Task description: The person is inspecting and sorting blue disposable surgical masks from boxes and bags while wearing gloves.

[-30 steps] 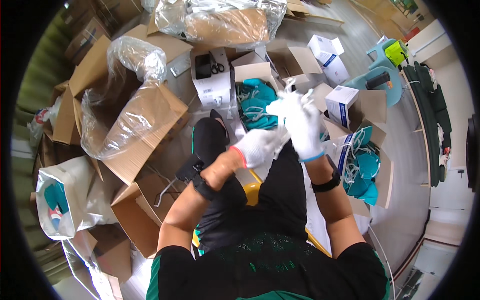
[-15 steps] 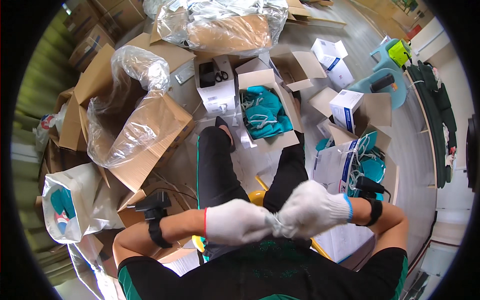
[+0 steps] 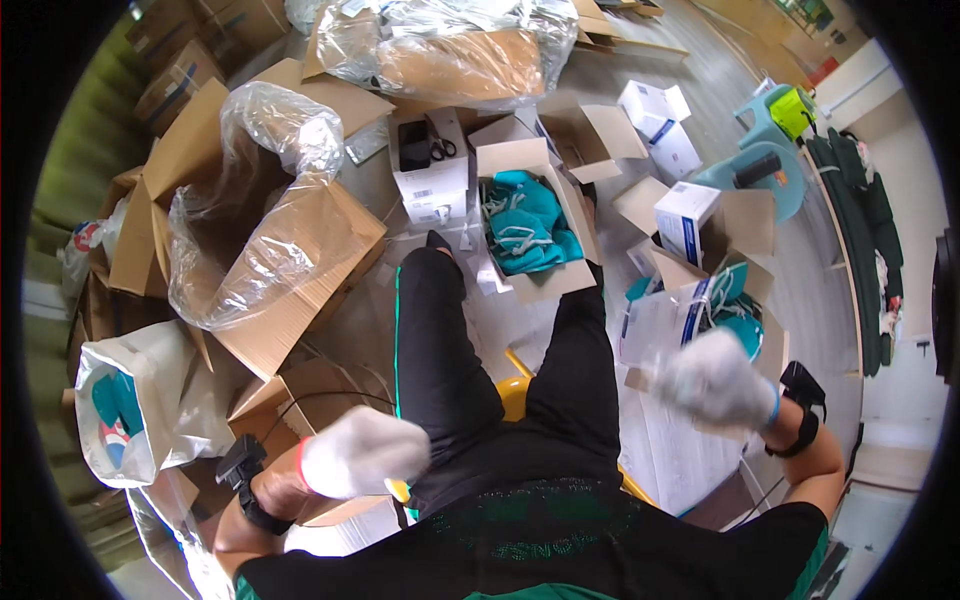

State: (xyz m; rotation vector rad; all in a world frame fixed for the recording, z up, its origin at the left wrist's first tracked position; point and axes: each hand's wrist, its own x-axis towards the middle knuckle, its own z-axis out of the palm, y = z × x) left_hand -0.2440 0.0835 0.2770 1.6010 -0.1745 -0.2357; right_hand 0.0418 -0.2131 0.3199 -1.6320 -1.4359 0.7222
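Note:
My left hand (image 3: 365, 452), in a white knit glove with a red cuff, hovers beside my left thigh. Its fingers are smeared by motion and I cannot make out anything in it. On the other side, my right hand (image 3: 720, 385), gloved in white with a blue cuff, blurs over the near edge of a white carton holding teal pieces with white cords (image 3: 738, 335). Between my knees and the far boxes stands an open carton (image 3: 548, 282) filled with folded teal cloth pieces (image 3: 530, 222), white cords lying across them.
A big open cardboard box (image 3: 325, 260) lined with clear plastic stands left. Below it is a white bag (image 3: 165, 405) with teal pieces inside. Scissors (image 3: 441, 146) and a black phone (image 3: 413, 146) lie on a white box. Pale blue stools (image 3: 790, 185) stand at the far right.
My hands were together in front of my chest and have pulled apart. The left has moved left, the right rightward and up toward the right carton.

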